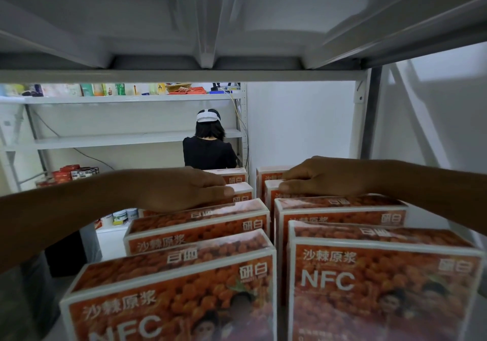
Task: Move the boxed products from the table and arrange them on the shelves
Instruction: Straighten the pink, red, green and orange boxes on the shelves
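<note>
Boxed products (168, 301) stand in two front-to-back rows left of the shelf post (361, 129). Left hand (181, 190) and right hand (324, 177) each lie atop one row's far end, equally near. Grasping or merely pressing cannot be told.
</note>
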